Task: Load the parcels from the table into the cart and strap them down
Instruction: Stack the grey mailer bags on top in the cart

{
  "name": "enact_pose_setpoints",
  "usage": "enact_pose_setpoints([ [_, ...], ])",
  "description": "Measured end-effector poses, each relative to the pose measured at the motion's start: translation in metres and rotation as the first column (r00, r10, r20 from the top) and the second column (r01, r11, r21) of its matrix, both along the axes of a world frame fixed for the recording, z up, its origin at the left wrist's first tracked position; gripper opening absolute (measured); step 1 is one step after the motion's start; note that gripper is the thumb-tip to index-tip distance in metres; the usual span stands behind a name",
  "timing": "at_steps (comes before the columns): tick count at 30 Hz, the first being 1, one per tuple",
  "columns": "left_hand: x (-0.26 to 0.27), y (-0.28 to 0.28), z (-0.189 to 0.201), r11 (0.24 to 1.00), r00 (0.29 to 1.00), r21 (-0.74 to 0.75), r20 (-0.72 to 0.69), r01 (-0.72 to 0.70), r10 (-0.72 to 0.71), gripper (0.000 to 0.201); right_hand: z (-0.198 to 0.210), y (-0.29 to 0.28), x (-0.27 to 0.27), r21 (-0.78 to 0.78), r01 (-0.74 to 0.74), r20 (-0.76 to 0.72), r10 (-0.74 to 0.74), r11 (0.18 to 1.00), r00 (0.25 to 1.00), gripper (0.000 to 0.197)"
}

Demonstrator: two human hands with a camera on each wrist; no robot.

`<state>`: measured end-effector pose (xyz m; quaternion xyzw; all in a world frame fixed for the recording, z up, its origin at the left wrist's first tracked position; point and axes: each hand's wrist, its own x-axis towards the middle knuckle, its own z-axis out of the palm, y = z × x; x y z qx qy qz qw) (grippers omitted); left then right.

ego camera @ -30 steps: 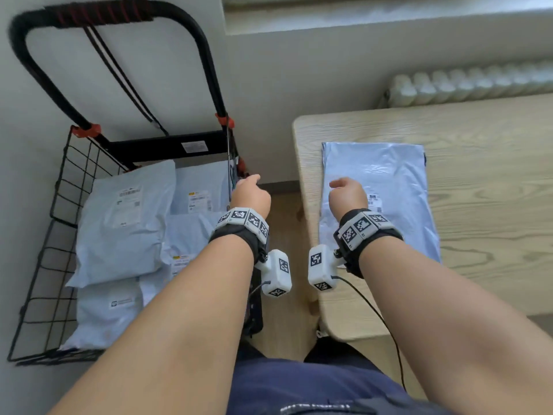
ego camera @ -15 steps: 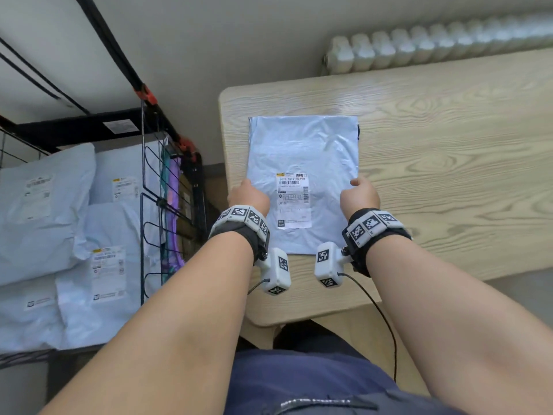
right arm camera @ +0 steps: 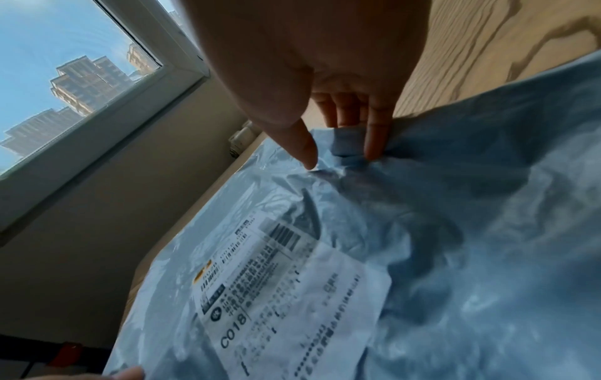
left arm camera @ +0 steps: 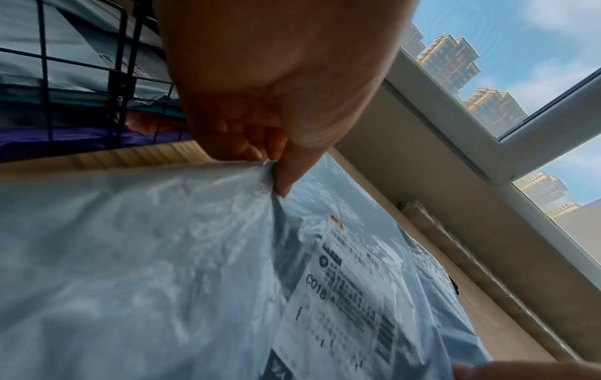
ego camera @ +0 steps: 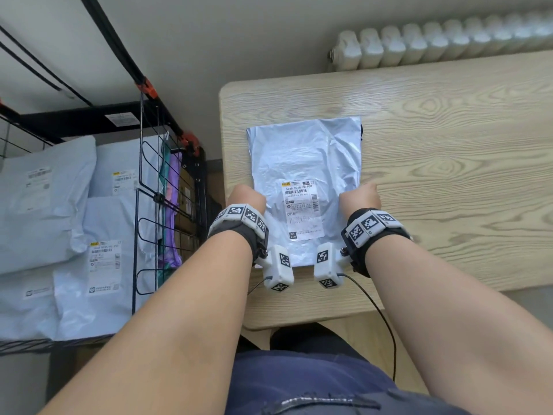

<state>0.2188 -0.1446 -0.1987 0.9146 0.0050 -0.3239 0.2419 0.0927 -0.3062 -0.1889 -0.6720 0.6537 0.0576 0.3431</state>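
A light grey plastic parcel (ego camera: 305, 157) with a white label lies flat on the wooden table (ego camera: 449, 151), near its left front corner. My left hand (ego camera: 247, 197) holds the parcel's left edge. In the left wrist view the left hand (left arm camera: 270, 167) has its thumb (left arm camera: 288, 177) on top and its fingers curled beneath. My right hand (ego camera: 360, 194) holds the right edge. The right wrist view shows the right hand (right arm camera: 341, 156) with the film bunched between thumb (right arm camera: 304, 149) and fingers (right arm camera: 377, 138). The black wire cart (ego camera: 146, 181) stands left of the table with several grey parcels (ego camera: 45, 199) inside.
Black straps (ego camera: 39, 67) hang from the cart's handle against the wall. A white radiator (ego camera: 434, 40) runs behind the table's far edge. The cart's wire side wall stands close to the table's left edge, with a narrow gap between.
A second ago my fists hovered between cart and table. They have since moved onto the parcel's two side edges and taken hold, and my view has swung right from cart to table.
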Motion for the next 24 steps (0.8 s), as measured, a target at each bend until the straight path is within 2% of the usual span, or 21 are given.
enact_pose_setpoints([
  [3, 0.002, 0.006, 0.004, 0.999, 0.999, 0.032, 0.024, 0.041, -0.042, 0.008, 0.002, 0.002, 0.001, 0.002, -0.069, 0.013, 0.069, 0.998, 0.997, 0.029],
  [5, 0.004, 0.013, 0.009, 0.999, 0.997, 0.023, 0.063, 0.034, -0.036, 0.016, 0.006, 0.008, 0.003, -0.021, -0.104, 0.062, 0.105, 0.994, 0.993, 0.027],
  [8, 0.009, 0.027, 0.020, 1.000, 0.988, -0.004, 0.153, 0.024, -0.024, 0.023, 0.012, 0.021, 0.012, -0.051, -0.121, 0.160, 0.128, 0.991, 0.979, 0.028],
  [11, 0.017, 0.053, 0.028, 1.000, 0.962, -0.028, 0.274, -0.008, 0.016, 0.019, 0.020, 0.044, 0.030, -0.097, -0.168, 0.232, 0.186, 0.981, 0.955, 0.021],
  [14, 0.031, 0.082, 0.032, 0.987, 0.925, -0.125, 0.352, -0.105, 0.143, 0.015, 0.030, 0.072, 0.050, -0.140, -0.225, 0.282, 0.256, 0.964, 0.925, 0.016],
  [18, 0.058, 0.127, 0.044, 0.971, 0.886, -0.172, 0.406, -0.165, 0.222, 0.015, 0.044, 0.111, 0.085, -0.141, -0.293, 0.328, 0.324, 0.946, 0.887, 0.016],
  [24, 0.113, 0.224, 0.062, 0.965, 0.862, -0.122, 0.433, -0.233, 0.263, 0.017, 0.056, 0.198, 0.146, -0.148, -0.389, 0.356, 0.416, 0.909, 0.837, 0.016],
])
